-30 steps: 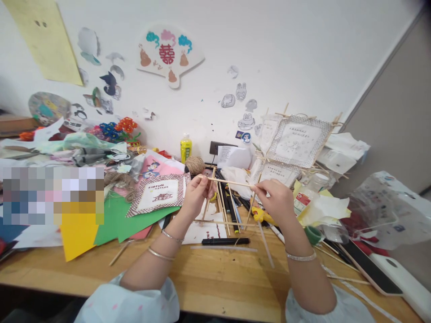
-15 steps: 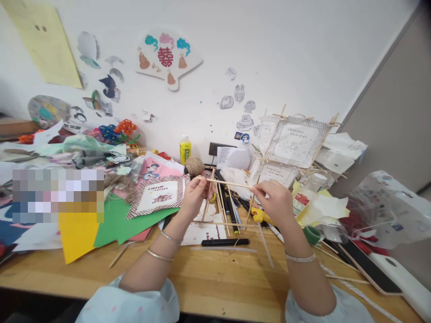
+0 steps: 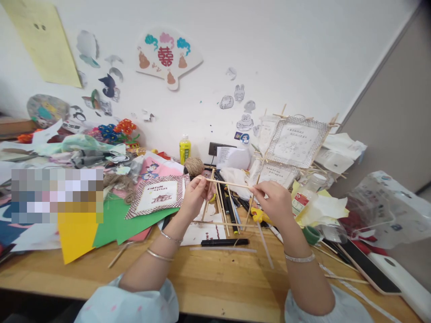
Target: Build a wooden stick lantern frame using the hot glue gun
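A frame of thin wooden sticks (image 3: 232, 183) is held up above the table, between both hands. My left hand (image 3: 197, 193) pinches its upper left corner, where the top stick crosses a side stick. At the upper right end, my right hand (image 3: 275, 199) is closed on the frame with thumb and fingers. The lower stick (image 3: 220, 223) spans the frame's bottom. Beneath it lie a black marker (image 3: 225, 242), a clear glue stick (image 3: 266, 244) and a white paper (image 3: 202, 234) with dark red marks. A yellow glue gun (image 3: 261, 216) sits near my right hand.
Finished-looking stick frames with written paper panels (image 3: 298, 141) stand at the back right. Twine (image 3: 194, 167) and a yellow-green bottle (image 3: 185, 149) are by the wall. Coloured paper (image 3: 134, 226) covers the left; a phone (image 3: 370, 267) lies at the right edge.
Almost nothing differs. Both hands keep their grip on the stick frame, and the view has shifted very slightly.
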Demonstrator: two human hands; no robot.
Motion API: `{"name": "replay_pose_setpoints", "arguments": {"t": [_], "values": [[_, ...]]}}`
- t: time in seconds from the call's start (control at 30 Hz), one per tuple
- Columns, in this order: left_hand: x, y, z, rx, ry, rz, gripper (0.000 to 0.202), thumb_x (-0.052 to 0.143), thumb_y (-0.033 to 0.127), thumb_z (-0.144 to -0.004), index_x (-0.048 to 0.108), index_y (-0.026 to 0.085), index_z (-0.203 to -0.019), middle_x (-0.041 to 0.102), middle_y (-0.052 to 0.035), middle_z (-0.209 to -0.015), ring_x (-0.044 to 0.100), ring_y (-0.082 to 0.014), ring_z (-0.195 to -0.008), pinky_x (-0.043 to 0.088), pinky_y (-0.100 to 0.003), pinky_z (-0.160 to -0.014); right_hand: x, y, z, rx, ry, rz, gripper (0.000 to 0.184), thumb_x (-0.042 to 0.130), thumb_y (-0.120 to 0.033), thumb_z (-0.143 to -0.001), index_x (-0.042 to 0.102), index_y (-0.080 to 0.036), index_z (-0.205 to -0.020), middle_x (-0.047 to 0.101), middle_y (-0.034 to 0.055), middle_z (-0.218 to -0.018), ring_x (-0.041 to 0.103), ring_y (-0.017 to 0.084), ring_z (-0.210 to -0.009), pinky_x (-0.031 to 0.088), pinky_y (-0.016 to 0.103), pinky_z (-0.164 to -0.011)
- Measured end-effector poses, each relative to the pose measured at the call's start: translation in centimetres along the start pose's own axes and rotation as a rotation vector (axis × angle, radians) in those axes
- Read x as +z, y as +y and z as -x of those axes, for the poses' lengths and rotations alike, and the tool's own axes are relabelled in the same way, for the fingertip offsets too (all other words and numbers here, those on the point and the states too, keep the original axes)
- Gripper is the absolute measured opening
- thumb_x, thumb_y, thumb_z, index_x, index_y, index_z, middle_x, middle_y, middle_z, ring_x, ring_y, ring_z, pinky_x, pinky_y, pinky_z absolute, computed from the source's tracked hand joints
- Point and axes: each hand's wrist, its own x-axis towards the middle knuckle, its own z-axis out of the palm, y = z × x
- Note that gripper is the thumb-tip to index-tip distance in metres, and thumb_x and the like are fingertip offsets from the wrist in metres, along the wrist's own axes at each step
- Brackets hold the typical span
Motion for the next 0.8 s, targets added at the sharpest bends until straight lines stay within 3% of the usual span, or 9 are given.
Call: {"name": "replay_pose_setpoints", "arguments": {"t": [0.3,0.5,0.8], "values": [[0.10,0.00,-0.04,-0.006,0.022,-0.003,0.034,0.064,0.046,-0.073,0.054,0.014,-0.076,0.061,-0.0011,-0.057,0.045,-0.0062,-0.040,0.031,-0.018,-0.039,-0.07,-0.16,0.01,-0.028,0.024,0.006,0.025,0.052,-0.028,-0.087,0.058,-0.019,-0.065,0.060,0.0018,-0.059,0.052,0.015,-0.060,0.033,0.026,-0.059],[0.14,-0.01,0.07,-0.052,0.089,-0.022,0.033,0.070,0.041,-0.069,0.052,0.013,-0.067,0.061,-0.0002,-0.055,0.044,-0.0046,-0.038,0.031,-0.017,-0.040,-0.10,-0.14,0.07,-0.028,0.020,0.004,0.025,0.051,-0.030,-0.087,0.059,-0.018,-0.066,0.060,0.0018,-0.059,0.052,0.015,-0.061,0.033,0.026,-0.060],[0.12,0.03,-0.01,-0.041,0.050,0.009,0.036,0.069,0.044,-0.069,0.049,0.014,-0.062,0.060,0.0001,-0.053,0.044,-0.0048,-0.038,0.032,-0.017,-0.039,-0.17,-0.10,0.12,-0.048,0.025,0.020,0.025,0.051,-0.029,-0.087,0.058,-0.019,-0.065,0.059,0.0014,-0.058,0.051,0.015,-0.060,0.032,0.026,-0.059]]}}
